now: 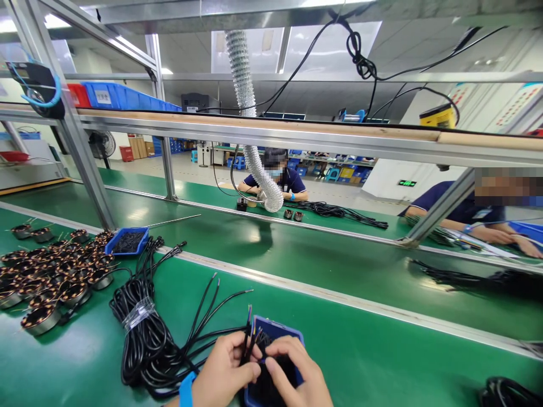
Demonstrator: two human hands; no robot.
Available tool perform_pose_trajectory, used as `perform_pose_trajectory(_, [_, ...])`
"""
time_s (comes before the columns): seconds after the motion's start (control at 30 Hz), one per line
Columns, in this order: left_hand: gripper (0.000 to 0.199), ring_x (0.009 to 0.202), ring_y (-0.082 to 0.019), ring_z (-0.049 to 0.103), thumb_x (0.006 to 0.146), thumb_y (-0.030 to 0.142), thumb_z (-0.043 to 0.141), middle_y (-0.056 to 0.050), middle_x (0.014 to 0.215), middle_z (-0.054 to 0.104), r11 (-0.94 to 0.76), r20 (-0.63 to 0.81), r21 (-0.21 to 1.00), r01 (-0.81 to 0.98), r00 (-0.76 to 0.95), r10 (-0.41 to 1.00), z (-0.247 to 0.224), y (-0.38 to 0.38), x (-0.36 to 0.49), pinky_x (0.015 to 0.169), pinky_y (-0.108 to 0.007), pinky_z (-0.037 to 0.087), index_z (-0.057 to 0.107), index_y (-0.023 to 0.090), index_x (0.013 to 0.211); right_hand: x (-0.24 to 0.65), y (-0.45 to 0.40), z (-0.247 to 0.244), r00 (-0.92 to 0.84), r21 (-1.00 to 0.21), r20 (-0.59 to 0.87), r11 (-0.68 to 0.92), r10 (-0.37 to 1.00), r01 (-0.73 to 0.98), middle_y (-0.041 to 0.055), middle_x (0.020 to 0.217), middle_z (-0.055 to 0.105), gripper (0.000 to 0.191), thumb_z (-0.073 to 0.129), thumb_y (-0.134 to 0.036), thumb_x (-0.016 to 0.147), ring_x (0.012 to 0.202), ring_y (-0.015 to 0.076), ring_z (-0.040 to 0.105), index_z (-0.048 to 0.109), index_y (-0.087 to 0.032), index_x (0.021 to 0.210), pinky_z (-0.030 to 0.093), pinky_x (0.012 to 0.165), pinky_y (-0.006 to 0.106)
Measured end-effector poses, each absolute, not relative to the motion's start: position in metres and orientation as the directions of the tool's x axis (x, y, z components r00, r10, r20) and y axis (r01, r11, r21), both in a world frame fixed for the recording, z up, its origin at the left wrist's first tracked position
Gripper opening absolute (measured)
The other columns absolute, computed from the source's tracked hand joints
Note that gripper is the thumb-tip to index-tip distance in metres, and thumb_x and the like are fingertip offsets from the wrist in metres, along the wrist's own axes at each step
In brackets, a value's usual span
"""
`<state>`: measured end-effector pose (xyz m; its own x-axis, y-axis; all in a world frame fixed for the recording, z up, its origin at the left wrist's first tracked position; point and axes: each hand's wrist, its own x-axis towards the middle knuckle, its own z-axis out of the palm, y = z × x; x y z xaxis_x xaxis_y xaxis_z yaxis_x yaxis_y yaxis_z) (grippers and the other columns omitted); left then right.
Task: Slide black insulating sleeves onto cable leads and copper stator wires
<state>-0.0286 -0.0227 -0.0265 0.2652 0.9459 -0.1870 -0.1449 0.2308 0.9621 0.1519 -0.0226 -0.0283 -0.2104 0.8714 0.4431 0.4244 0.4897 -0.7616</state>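
My left hand [231,364], with a blue band at the wrist, is closed around the ends of several black cables [247,339], whose thin coloured wires point up. Close beside it, my right hand [297,367] has its thumb and fingertips drawn together near those wires; whatever small thing is between them is too small to make out. Both hands are over a blue bin [280,327] holding small black pieces. To the left lies a coiled bundle of black cable [142,333] bound with clear wrap, its loose ends running toward my left hand.
Many copper-wound rings [74,291] cover the left of the green bench [382,362]. Behind them sits a small blue tray [127,241] of black pieces. A metal rail [297,282] crosses the bench. More cable [509,393] lies at lower right. Two people sit across the bench.
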Motion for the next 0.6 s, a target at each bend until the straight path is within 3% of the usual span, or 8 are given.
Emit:
perform_pose_trajectory(0.07, [0.029,0.062,-0.013,0.057,0.062,0.026,0.080,0.001,0.070,0.058,0.221,-0.173,0.961,-0.168,0.258,0.950,-0.023,-0.023,-0.029,0.056,-0.023,0.044,0.056,0.016,0.075,0.149,-0.023,-0.031,-0.207,-0.834,0.367,0.419,0.907,0.360,0.0033,0.079,0.072,0.017,0.063,-0.032,0.090,0.077,0.0183,0.069,0.071,-0.023,0.079,0.056,0.075,0.026])
perform_pose_trajectory(0.17, [0.034,0.061,-0.013,0.057,0.061,0.031,0.083,0.003,0.068,0.056,0.198,-0.141,0.956,-0.216,0.253,0.957,-0.017,-0.022,-0.031,0.053,-0.022,0.043,0.054,0.017,0.074,0.147,-0.025,-0.035,-0.144,-0.915,0.285,0.314,0.948,0.254,0.0041,0.083,0.075,0.016,0.068,-0.037,0.086,0.077,0.0195,0.071,0.074,-0.023,0.089,0.056,0.073,0.025])
perform_pose_trajectory(0.43, [0.045,0.059,-0.012,0.055,0.058,0.041,0.090,0.003,0.065,0.055,0.201,-0.126,0.946,-0.254,0.284,0.951,-0.020,-0.021,-0.034,0.051,-0.022,0.041,0.054,0.017,0.072,0.142,-0.022,-0.036,-0.195,-0.913,0.265,0.311,0.944,0.263,0.0049,0.077,0.074,0.021,0.067,-0.040,0.087,0.071,0.0192,0.069,0.074,-0.021,0.082,0.055,0.068,0.024])
perform_pose_trajectory(0.5, [0.045,0.066,-0.014,0.058,0.060,0.044,0.089,0.000,0.070,0.059,0.171,-0.094,0.951,-0.258,0.287,0.953,-0.019,-0.021,-0.036,0.060,-0.025,0.045,0.056,0.017,0.074,0.145,-0.023,-0.032,-0.218,-0.908,0.267,0.321,0.939,0.271,0.0048,0.077,0.074,0.024,0.068,-0.044,0.086,0.071,0.0190,0.069,0.075,-0.022,0.082,0.055,0.068,0.025])
perform_pose_trajectory(0.6, [0.043,0.081,-0.017,0.060,0.066,0.046,0.087,-0.003,0.079,0.063,0.117,-0.035,0.950,-0.289,0.276,0.960,-0.014,-0.019,-0.040,0.076,-0.028,0.047,0.059,0.016,0.077,0.156,-0.026,-0.021,-0.450,-0.877,0.326,0.444,0.831,0.186,0.0040,0.075,0.075,0.032,0.064,-0.054,0.087,0.071,0.0193,0.069,0.078,-0.026,0.079,0.054,0.070,0.028])
